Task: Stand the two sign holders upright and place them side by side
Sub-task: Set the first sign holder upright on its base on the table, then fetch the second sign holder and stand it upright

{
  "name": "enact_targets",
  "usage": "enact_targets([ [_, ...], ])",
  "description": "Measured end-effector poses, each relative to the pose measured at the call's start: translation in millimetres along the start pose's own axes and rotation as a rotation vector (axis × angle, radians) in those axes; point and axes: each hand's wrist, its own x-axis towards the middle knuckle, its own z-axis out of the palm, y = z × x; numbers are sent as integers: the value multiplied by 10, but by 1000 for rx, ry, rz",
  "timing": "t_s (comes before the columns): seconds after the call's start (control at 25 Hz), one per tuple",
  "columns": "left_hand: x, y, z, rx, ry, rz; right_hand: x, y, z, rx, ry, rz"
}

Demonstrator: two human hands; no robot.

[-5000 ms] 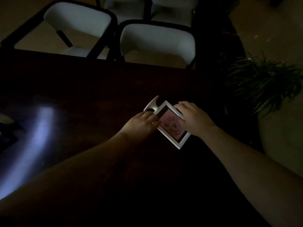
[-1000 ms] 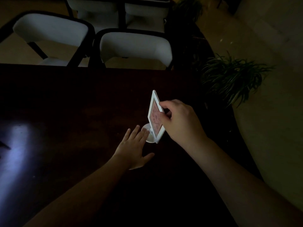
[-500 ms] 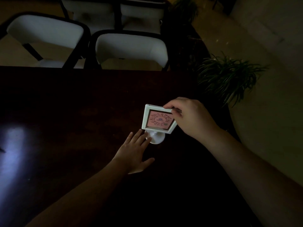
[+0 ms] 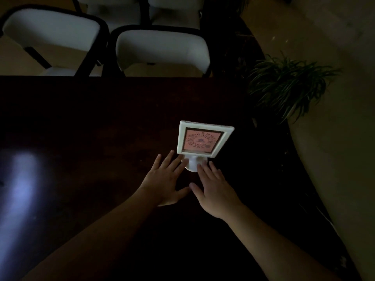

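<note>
One white sign holder [image 4: 204,141] stands upright on the dark table [image 4: 91,122], its pink printed card facing me, on a small round white base [image 4: 192,164]. My left hand [image 4: 165,180] lies flat with fingers spread, the fingertips touching the base from the left. My right hand [image 4: 213,188] is also flat and spread, its fingertips against the base from the right. Neither hand grips anything. I see only this one sign holder; a second one is not in view.
Two white-seated chairs [image 4: 162,49] with black frames stand past the table's far edge. A leafy potted plant [image 4: 288,84] stands to the right of the table. A pale light reflection [image 4: 22,183] lies on the table at left. The scene is very dim.
My right hand has let go of the frame's top corner and dropped to the base. The sign holder, turned to face me half a second ago, now stands free.
</note>
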Motion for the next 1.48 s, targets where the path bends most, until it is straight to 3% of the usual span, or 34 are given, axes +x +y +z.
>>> enact_targets([
  [0.64,63,928,190,-83,-1,20,-394,744,151,-17,1,19],
  [1.0,-12,999,176,-63,-17,3,-520,795,125,67,36,5],
  [1.28,-671,558,-138,-191,103,-298,-625,486,-165,114,136,-103],
  [1.48,-1487,16,-481,-315,214,-512,-479,-173,-421,126,188,-245],
])
